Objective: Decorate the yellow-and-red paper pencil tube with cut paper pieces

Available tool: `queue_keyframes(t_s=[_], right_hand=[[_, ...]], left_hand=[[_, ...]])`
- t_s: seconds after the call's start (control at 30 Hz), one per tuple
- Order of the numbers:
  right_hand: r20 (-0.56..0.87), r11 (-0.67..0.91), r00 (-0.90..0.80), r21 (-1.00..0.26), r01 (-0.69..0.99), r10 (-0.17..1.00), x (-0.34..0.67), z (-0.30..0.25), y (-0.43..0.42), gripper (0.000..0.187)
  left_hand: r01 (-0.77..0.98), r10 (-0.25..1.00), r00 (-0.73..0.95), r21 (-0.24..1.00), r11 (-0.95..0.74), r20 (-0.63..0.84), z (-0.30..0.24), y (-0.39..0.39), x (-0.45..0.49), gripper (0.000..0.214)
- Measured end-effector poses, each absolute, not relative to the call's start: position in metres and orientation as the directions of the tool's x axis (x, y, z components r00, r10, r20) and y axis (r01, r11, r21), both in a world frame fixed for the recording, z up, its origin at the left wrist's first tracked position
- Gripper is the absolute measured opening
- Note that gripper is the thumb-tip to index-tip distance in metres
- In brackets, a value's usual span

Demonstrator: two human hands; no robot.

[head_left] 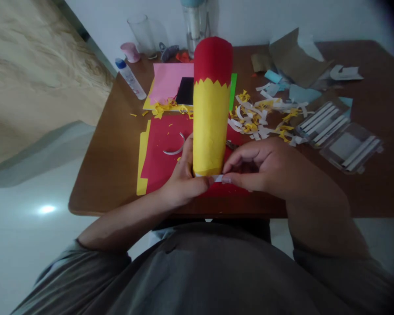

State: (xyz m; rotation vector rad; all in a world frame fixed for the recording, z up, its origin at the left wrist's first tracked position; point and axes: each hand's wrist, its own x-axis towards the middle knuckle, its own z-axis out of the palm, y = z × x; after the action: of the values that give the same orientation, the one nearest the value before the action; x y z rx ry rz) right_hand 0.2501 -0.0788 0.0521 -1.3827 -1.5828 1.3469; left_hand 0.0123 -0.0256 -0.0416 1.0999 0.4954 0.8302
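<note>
A tall paper tube (212, 127), yellow with a red top and a zigzag border between the colours, stands nearly upright in front of me. My left hand (184, 181) is closed around its lower left side, the thumb along the bottom edge. My right hand (262, 168) pinches a narrow white strip (218, 178) at the tube's lower rim, close to my left thumb. Whether the strip is paper or tape I cannot tell. Beneath the hands lies a red sheet (160, 166) over yellow paper (142, 186). A silver curved ring (175, 151) rests on the red sheet, partly behind my left hand.
White and yellow paper scraps (252, 113) lie right of the tube, near an open clear plastic case (344, 144). A glue bottle (131, 79), pink paper (170, 76) and a glass (142, 37) are at the back left. Brown paper (295, 57) lies back right.
</note>
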Motion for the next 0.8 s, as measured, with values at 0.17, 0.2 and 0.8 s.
queue_keyframes(t_s=[0.17, 0.2, 0.8], right_hand=[[-0.154, -0.062, -0.228, -0.928, 0.367, 0.961, 0.247, 0.052, -0.080, 0.013], [-0.157, -0.067, -0.223, -0.929, 0.364, 0.962, 0.247, 0.053, -0.079, 0.015], [-0.200, -0.143, -0.213, -0.956, 0.257, 0.956, 0.248, 0.053, -0.080, 0.025]], left_hand=[[-0.341, 0.798, 0.603, 0.909, 0.239, 0.017, -0.042, -0.030, 0.016, 0.112], [-0.344, 0.791, 0.611, 0.905, 0.251, 0.013, -0.040, -0.031, 0.016, 0.112], [-0.374, 0.802, 0.598, 0.883, 0.283, -0.004, -0.021, -0.028, 0.017, 0.101]])
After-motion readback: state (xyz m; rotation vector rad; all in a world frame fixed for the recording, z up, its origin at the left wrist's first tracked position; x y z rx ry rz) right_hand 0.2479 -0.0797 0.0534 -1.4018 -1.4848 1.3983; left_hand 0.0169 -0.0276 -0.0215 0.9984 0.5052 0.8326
